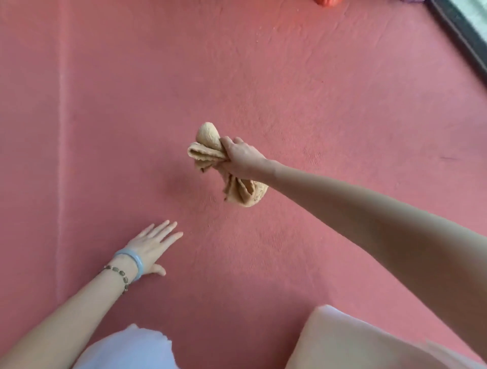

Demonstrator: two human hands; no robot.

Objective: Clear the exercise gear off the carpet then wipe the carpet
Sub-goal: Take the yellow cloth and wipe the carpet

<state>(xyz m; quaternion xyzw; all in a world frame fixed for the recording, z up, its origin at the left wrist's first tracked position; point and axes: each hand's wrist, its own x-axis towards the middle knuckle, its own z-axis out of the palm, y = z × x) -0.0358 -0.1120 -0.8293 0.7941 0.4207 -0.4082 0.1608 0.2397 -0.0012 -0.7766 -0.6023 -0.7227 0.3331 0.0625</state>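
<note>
The right hand point(243, 158) reaches out over the carpet point(303, 87) near the middle of the view, its fingers closed tight around a bunched tan cloth point(208, 150). Part of the cloth bulges out ahead of the knuckles in a rounded lump and some loose folds, and the rest hangs in a gathered tail below the wrist. A soft shadow lies on the carpet just left of the cloth, apart from it, so the cloth looks lifted clear of the pile, though whether its lowest fold brushes the carpet cannot be told. The left hand point(151, 246) is lower left, fingers spread and straight, palm down, holding nothing; its thumb and the heel of the palm seem to rest on the carpet. On that wrist sit a pale blue bangle point(133, 260) and, just behind it, a bead bracelet point(117, 272). The carpet is pinkish red and fills nearly the whole view, with a faint pale crease point(62, 158) running down its left side. At the top edge, well away from both hands, a bit of an orange thing point(328, 2) shows, too cropped to identify. A dark frame point(458, 34) cuts across the top right corner. The person's knees and pale clothing show along the bottom edge.
</note>
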